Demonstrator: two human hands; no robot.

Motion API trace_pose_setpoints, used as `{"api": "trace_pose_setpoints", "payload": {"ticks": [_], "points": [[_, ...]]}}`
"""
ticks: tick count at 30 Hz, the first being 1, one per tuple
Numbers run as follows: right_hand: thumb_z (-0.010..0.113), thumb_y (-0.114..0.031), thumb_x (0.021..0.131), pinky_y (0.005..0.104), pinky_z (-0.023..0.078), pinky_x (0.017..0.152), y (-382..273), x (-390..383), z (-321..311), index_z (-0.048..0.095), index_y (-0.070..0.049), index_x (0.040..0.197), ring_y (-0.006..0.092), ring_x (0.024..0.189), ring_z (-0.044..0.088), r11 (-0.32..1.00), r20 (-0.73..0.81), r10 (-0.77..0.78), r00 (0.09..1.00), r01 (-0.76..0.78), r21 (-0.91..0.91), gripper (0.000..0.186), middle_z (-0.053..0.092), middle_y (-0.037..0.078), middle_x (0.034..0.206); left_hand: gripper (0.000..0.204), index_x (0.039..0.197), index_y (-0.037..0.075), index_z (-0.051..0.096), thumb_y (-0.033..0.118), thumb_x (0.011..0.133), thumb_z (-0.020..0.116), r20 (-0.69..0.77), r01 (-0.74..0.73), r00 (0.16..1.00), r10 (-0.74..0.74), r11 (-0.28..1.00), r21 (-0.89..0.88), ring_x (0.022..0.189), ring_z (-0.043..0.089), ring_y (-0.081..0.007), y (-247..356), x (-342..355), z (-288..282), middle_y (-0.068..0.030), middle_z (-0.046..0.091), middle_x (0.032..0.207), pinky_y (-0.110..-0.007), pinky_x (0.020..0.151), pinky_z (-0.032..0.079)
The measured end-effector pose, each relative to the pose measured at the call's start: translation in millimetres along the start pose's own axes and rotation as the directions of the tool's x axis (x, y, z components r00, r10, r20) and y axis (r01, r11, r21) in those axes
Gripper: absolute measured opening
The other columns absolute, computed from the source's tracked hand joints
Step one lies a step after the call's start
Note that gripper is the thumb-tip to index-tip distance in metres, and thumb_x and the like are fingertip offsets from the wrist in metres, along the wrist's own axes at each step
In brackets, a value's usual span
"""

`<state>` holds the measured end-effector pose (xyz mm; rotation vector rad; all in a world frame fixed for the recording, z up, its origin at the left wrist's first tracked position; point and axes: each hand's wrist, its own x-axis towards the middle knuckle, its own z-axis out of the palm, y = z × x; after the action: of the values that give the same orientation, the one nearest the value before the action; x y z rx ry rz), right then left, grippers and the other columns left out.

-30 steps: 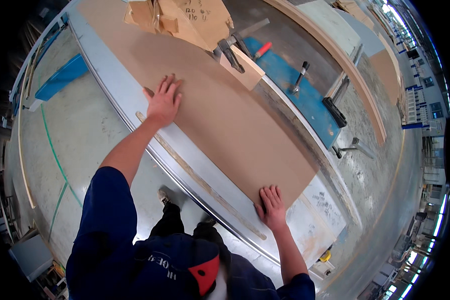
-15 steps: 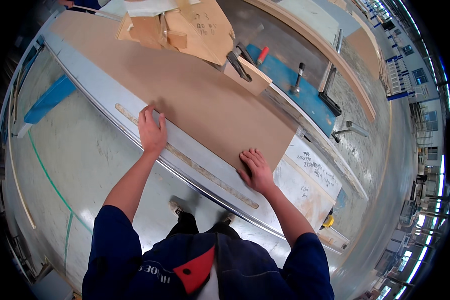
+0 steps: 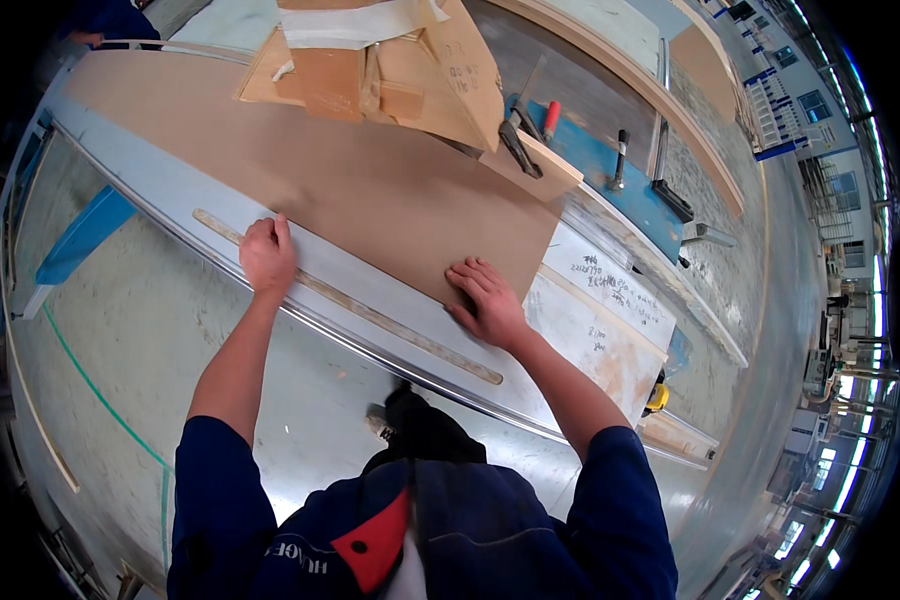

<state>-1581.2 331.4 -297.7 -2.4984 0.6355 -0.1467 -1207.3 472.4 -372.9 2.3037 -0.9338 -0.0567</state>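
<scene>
A large flat brown board [image 3: 370, 200] lies on a long pale table [image 3: 150, 165] with a curved metal front edge. My left hand [image 3: 270, 255] is at the board's near edge, on the left, with curled fingers and the thumb pointing away from me. Whatever is under those fingers is hidden. Farther right, my right hand [image 3: 490, 303] lies palm down on the board's near corner area, fingers stretched out over the brown surface. Between the board and the table's front edge runs a narrow mottled strip [image 3: 370, 312], partly under my left hand.
Cardboard sheets [image 3: 440, 75] with tape and a white strip lie on the board's far side. Black clamps [image 3: 520, 145] sit beyond it by a blue surface [image 3: 595, 165]. A panel with handwriting [image 3: 600, 300] lies to the right. Another person's hand [image 3: 85, 38] shows far left.
My left hand has gone from spread fingers on the board's edge to curled fingers. My right hand stays flat on the board. The view has shifted, and one of my feet has moved.
</scene>
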Motion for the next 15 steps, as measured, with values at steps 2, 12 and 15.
{"api": "trace_pose_setpoints", "payload": {"ticks": [2,12,15], "points": [[0.077,-0.026,0.092,0.0491,0.037,0.124,-8.0,18.0,9.0,0.064,-0.006,0.135,0.0378,0.140,0.053,1.000,-0.013,0.001,1.000,-0.001,0.009,0.050,0.063,0.015,0.141,0.043,0.075,0.001,0.062,0.032,0.104,0.058,0.003,0.016,1.000,-0.016,1.000,0.004,0.079,0.062,-0.0402,-14.8,13.4,-3.6,-0.0176,0.064,0.079,-0.051,0.075,0.047],[0.075,-0.028,0.094,0.0488,0.037,0.124,-40.0,106.4,54.0,0.063,-0.007,0.135,0.0375,0.140,0.053,1.000,-0.017,0.000,1.000,0.000,-0.003,0.048,0.063,0.013,0.142,0.039,0.077,0.003,0.064,0.029,0.105,0.057,0.050,-0.078,0.996,0.072,0.990,0.119,0.081,0.063,-0.0383,-80.8,81.8,-21.0,-0.0158,0.066,0.081,-0.051,0.079,0.048],[0.073,-0.029,0.095,0.0490,0.036,0.125,-47.4,126.6,63.8,0.062,-0.007,0.136,0.0372,0.141,0.052,1.000,-0.008,0.010,1.000,-0.010,0.012,0.047,0.062,0.013,0.142,0.036,0.079,0.003,0.064,0.028,0.105,0.057,0.103,-0.110,0.990,0.095,0.981,0.158,0.083,0.063,-0.0373,-96.4,96.2,-25.6,-0.0150,0.066,0.080,-0.050,0.080,0.047]]}}
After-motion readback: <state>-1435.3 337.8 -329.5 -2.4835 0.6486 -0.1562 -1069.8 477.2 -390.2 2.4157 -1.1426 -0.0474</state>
